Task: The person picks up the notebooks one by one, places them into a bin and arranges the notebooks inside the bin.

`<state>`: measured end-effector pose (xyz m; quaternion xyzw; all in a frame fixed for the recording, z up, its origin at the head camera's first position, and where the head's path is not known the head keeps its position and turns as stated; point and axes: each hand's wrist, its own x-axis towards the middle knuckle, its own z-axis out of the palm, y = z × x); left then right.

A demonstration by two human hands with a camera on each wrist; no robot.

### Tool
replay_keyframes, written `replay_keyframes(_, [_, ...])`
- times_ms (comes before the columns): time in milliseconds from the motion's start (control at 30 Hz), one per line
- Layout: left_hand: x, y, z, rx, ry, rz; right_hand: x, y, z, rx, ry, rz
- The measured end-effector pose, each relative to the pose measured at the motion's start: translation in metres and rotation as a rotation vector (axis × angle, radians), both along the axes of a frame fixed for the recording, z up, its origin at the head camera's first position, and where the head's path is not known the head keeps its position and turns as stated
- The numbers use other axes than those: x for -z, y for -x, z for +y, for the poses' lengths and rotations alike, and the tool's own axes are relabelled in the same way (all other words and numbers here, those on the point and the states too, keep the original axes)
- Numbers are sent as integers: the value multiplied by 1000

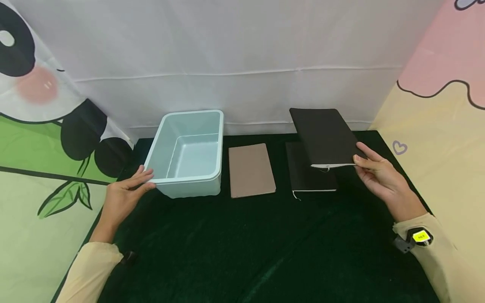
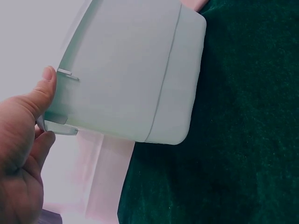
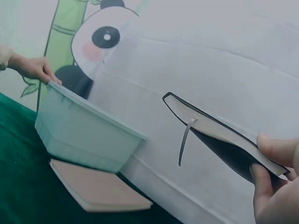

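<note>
My left hand grips the near left corner of a light blue plastic bin, thumb and fingers on its rim. In the left wrist view the bin's outer wall shows beside the thumb. My right hand pinches the near right corner of a black notebook, raised above the table. Its page edges and a ribbon bookmark show in the right wrist view. Partly hidden below it, a second black notebook lies on the table. Between that and the bin lies a brownish-pink notebook.
Dark green velvet cloth covers the table. A white curtain hangs behind it, with printed cloth panels at both sides. Inside the bin only its bare floor shows.
</note>
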<state>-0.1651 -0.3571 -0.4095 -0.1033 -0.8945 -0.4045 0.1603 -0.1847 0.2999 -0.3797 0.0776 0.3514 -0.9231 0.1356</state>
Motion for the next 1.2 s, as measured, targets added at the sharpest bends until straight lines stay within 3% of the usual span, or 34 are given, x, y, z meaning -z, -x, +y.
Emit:
replay_keyframes(333, [0, 1, -1, -4, -19, -59, -19, 29, -61, -18, -43, -11])
replay_keyframes(633, [0, 1, -1, -17, -23, -73, -28, 50, -128, -10, -49, -36])
replay_keyframes(1200, [3, 3, -3, -16, -38, -96, -42, 68, -232, -11, -74, 3])
